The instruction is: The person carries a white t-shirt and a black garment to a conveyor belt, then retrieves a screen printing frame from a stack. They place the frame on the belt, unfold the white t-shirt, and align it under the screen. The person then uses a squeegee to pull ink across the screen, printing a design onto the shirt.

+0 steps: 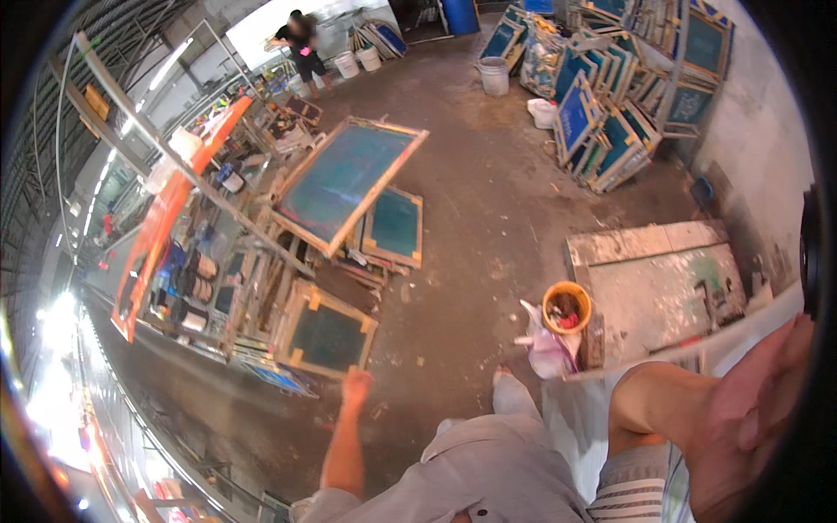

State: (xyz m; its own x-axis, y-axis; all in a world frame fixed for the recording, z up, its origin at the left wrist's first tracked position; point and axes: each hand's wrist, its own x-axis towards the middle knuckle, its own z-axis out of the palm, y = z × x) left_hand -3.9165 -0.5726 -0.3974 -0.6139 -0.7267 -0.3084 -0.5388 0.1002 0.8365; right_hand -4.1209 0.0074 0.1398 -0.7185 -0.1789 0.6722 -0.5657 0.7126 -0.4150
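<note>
My left hand (356,383), blurred, reaches out at the lower edge of a wood-framed dark green screen (324,336); I cannot tell whether they touch or how the fingers sit. My bent right arm (654,405) is raised very close to the camera at the right, with my right hand (763,388) partly cut off and unclear. A larger teal screen (340,179) rests tilted above a smaller one (392,222). My legs in pale grey clothing show below.
A yellow bucket (567,307) and white bag (547,356) sit beside a stained low concrete block (663,305) at right. Leaning screens (593,131) line the back right. A metal rail (200,179) with orange panel (139,261) stands left. A person (305,57) stands behind.
</note>
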